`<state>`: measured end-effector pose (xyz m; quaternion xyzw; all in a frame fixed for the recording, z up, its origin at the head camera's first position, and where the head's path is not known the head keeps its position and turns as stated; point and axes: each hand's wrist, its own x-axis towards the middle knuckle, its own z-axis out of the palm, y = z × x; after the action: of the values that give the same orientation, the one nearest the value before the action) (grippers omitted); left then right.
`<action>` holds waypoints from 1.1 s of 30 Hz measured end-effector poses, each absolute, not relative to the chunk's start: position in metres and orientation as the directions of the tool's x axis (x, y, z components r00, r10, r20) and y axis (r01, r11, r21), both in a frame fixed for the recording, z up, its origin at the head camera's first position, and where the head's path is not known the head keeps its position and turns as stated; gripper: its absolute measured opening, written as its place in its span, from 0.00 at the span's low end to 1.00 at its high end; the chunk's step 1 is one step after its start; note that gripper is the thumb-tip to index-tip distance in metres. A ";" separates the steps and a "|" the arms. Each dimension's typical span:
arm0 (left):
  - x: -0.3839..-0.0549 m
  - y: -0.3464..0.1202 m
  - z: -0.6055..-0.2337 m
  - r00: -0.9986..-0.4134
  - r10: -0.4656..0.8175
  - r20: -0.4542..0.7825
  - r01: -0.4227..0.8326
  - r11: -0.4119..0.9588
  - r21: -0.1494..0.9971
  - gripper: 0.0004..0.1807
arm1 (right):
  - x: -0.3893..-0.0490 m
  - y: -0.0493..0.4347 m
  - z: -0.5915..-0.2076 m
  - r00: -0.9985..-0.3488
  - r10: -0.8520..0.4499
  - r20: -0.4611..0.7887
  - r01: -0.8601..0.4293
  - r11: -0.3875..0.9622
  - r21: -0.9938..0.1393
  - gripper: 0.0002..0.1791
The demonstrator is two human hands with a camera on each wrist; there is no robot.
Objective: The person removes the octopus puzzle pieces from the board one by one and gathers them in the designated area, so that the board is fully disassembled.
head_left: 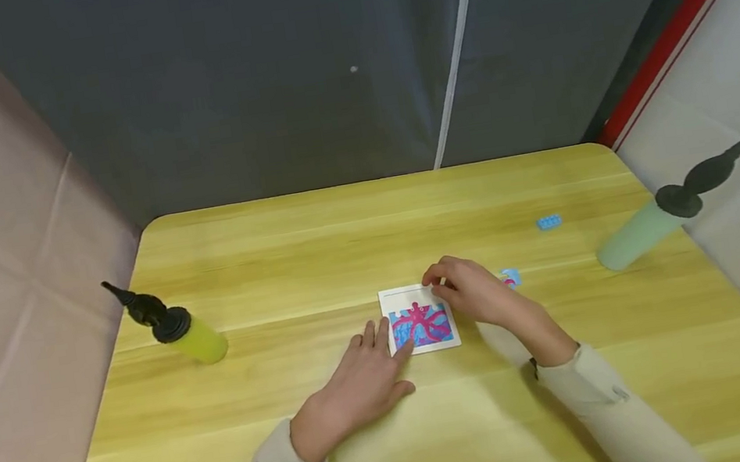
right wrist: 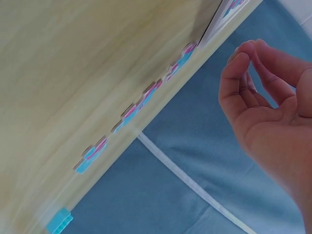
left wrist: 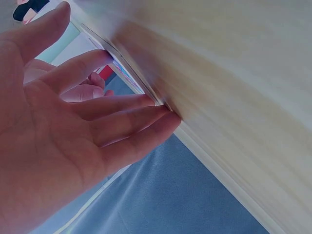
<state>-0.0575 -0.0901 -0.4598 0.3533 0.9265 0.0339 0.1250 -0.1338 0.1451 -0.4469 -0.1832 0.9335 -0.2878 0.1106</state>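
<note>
In the head view, a white-bordered puzzle board [head_left: 424, 293] lies mid-table, with a pink octopus on blue [head_left: 420, 324] across its lower part and a white band above. My left hand [head_left: 362, 386] rests at the board's left side, fingers extended; one fingertip touches the picture and others meet the table at the board's edge. Over the top right corner is my right hand [head_left: 474, 291], slightly raised. In the right wrist view its fingers curl with tips together, and no thing shows between them. Loose puzzle pieces [right wrist: 136, 108] lie in a row to the right.
A blue toy brick [head_left: 549, 222] lies farther right. Toward the table's left edge stands a yellow bottle [head_left: 203, 343] with a black nozzle top; a pale green bottle [head_left: 640, 234] with a similar top stands near the right edge. A grey curtain [head_left: 250, 82] hangs behind the table.
</note>
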 end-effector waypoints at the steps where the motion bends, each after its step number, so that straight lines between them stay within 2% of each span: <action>1: -0.057 -0.090 -0.459 -0.717 0.667 -0.201 0.650 0.745 0.151 0.35 | -0.134 0.144 -0.447 -0.906 -0.410 -0.101 -0.283 0.767 -0.576 0.09; 11: -0.060 -0.090 -0.457 -0.709 0.678 -0.192 0.669 0.733 0.119 0.34 | -0.134 0.136 -0.446 -0.885 -0.457 -0.082 -0.337 0.753 -0.565 0.10; 23: -0.060 -0.090 -0.456 -0.708 0.673 -0.213 0.658 0.739 0.147 0.35 | -0.132 0.119 -0.446 -0.853 -0.507 -0.119 -0.352 0.729 -0.587 0.09; 33: -0.060 -0.090 -0.456 -0.712 0.656 -0.250 0.639 0.753 0.158 0.34 | -0.130 0.112 -0.452 -0.833 -0.527 -0.166 -0.362 0.748 -0.556 0.12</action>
<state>-0.0596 -0.0895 -0.4559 0.3501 0.9247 0.0297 0.1464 -0.1297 0.1115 -0.4521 -0.2414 0.9214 -0.2601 0.1584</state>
